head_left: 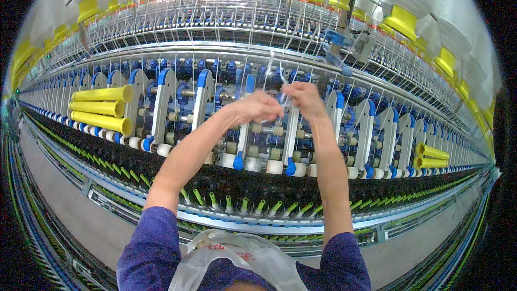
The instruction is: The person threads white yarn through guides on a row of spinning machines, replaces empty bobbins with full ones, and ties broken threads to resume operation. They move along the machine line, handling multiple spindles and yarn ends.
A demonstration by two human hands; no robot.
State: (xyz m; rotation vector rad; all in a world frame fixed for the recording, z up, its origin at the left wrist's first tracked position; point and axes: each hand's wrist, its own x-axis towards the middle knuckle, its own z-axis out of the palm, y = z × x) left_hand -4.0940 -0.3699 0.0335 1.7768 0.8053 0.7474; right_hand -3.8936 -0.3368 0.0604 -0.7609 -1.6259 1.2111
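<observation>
Head view: thin white fibre strand (pixel 283 75) rises from the right hand (pixel 302 97), which pinches it before grey, blue-capped machine arms (pixel 201 102); the curled left hand (pixel 260 106) is just beside, its hold impossible to tell.

Small red lettering (pixel 246 256) on whitish apron (pixel 274 261), too blurred to read. No legible text.

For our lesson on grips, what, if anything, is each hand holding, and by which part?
The right hand seems to pinch a white strand by its lower visible part; blur hides details. Whether the left hand holds anything cannot be told.
</observation>
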